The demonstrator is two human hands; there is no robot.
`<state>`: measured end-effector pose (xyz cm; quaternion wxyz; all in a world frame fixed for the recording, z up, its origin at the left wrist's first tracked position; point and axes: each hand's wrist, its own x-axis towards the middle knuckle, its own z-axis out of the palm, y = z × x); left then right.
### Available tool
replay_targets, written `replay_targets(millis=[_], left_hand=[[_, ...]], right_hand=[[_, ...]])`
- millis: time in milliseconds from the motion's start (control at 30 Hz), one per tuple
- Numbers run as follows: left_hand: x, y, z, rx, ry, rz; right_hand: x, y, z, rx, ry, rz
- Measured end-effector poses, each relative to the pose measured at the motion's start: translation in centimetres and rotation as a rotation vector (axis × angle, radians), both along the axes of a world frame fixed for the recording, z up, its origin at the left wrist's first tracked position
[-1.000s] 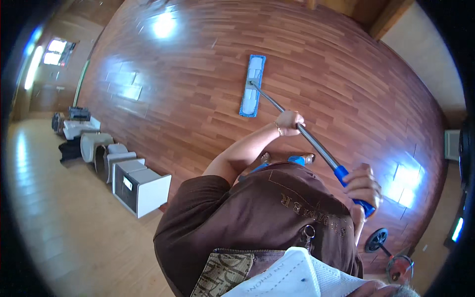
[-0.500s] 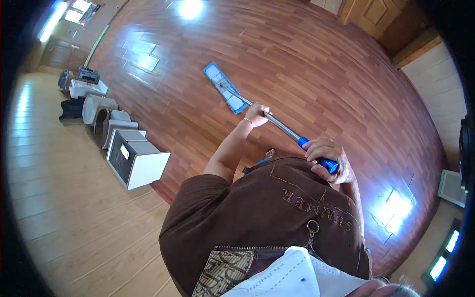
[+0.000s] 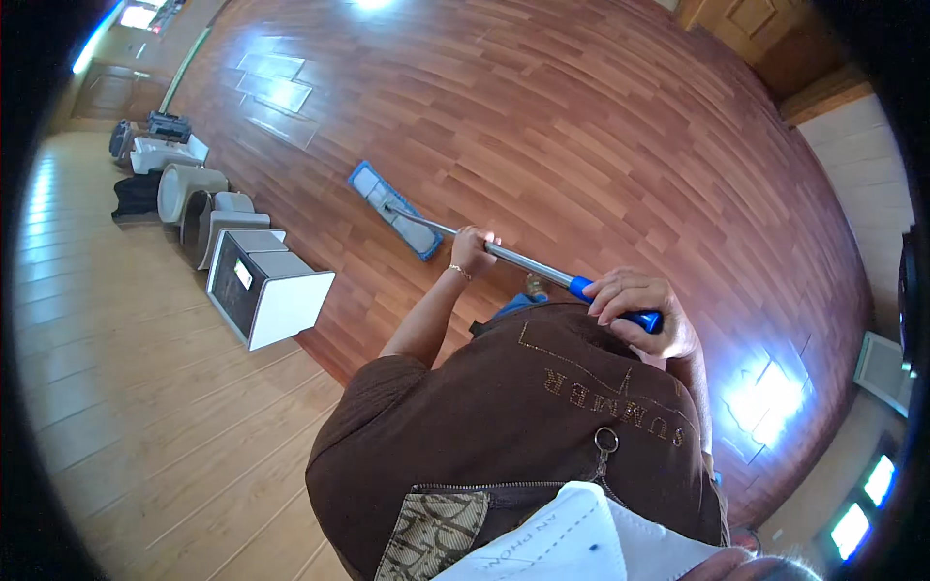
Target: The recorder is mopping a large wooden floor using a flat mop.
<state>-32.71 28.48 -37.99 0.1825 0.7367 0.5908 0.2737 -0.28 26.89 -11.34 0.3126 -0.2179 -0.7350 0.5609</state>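
A flat mop (image 3: pixel 397 211) with a blue fringed edge and a pale top lies on the wood-look floor, ahead and to the left of my body. Its silver pole slants back toward me and ends in a blue grip (image 3: pixel 643 320). My left hand (image 3: pixel 474 251) is wrapped round the metal pole, partway down toward the mop head. At the top end, my right hand (image 3: pixel 639 312) holds the blue grip, its fingers curled over it. One foot (image 3: pixel 535 286) shows below the pole, in front of my brown shirt.
Along the left wall stand a white cabinet-like box (image 3: pixel 291 300), a beige rounded bin or seat (image 3: pixel 184 192) and a white basin-like piece (image 3: pixel 167 153). A wooden door (image 3: pixel 751 29) is at the far right. Window light glares on the floor (image 3: pixel 765 402) at the right.
The mop head has slid left and nearer to me across the floor. My left hand moved left and slightly nearer with the pole, while my right hand stayed nearly in place.
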Motion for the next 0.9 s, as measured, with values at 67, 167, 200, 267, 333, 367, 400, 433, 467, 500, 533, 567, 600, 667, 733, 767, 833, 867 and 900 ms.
replay_targets(millis=[67,167,200,267,333,367,400,433,467,500,533,567,600,667,733,767,833,867,900], left_hand=[[0.4,-0.7,0.6,-0.034,-0.031,-0.016],[0.3,-1.9,0.2,-0.025,0.029,-0.058],[0.6,-2.1,0.3,-0.020,0.023,-0.072],[1.6,-2.2,0.7,-0.086,0.043,-0.105],[3.1,-1.5,1.1,-0.053,0.007,-0.170],[4.3,-1.4,1.8,-0.040,-0.022,-0.207],[5.5,-1.3,2.1,-0.026,-0.052,-0.250],[6.5,-1.2,1.6,0.058,0.011,-0.280],[7.7,-1.3,2.2,0.066,-0.012,-0.315],[9.1,-1.3,3.1,0.075,-0.033,-0.358],[10.8,-1.3,3.1,0.058,-0.028,-0.393],[12.3,-1.4,3.7,0.042,-0.040,-0.454],[14.1,-1.7,4.5,0.026,-0.048,-0.511],[17.3,-2.9,4.7,0.029,-0.089,-0.593],[21.0,-3.7,4.4,0.019,-0.101,-0.686],[23.0,-4.3,4.5,0.040,-0.159,-0.764],[26.2,-6.2,4.3,0.079,-0.201,-0.867],[27.8,-7.3,4.4,0.081,-0.220,-0.917],[29.5,-8.3,4.9,0.084,-0.245,-0.975]], right_hand=[[0.2,-0.5,0.8,-0.045,0.013,0.007],[0.3,-2.0,1.9,-0.059,-0.045,-0.011],[0.6,-2.5,2.2,-0.045,-0.048,-0.018],[1.4,-3.7,2.8,-0.033,-0.057,-0.060],[2.3,-4.8,3.6,-0.022,-0.072,-0.107],[3.0,-5.6,4.1,0.013,-0.088,-0.134],[3.7,-6.5,4.6,0.049,-0.106,-0.166],[4.1,-7.3,5.1,0.077,-0.104,-0.187],[5.0,-8.3,5.5,0.075,-0.120,-0.217],[5.7,-9.5,6.1,0.101,-0.151,-0.240],[6.4,-10.8,6.5,0.126,-0.184,-0.264],[7.2,-12.5,6.6,0.140,-0.207,-0.302],[7.9,-14.2,7.1,0.159,-0.229,-0.349],[8.9,-17.5,7.6,0.210,-0.241,-0.423],[9.8,-20.8,8.5,0.237,-0.303,-0.515],[10.1,-22.7,8.3,0.264,-0.298,-0.590],[11.0,-26.2,9.3,0.256,-0.408,-0.615],[11.3,-28.0,9.4,0.281,-0.440,-0.652],[11.3,-29.8,9.8,0.283,-0.457,-0.692]])
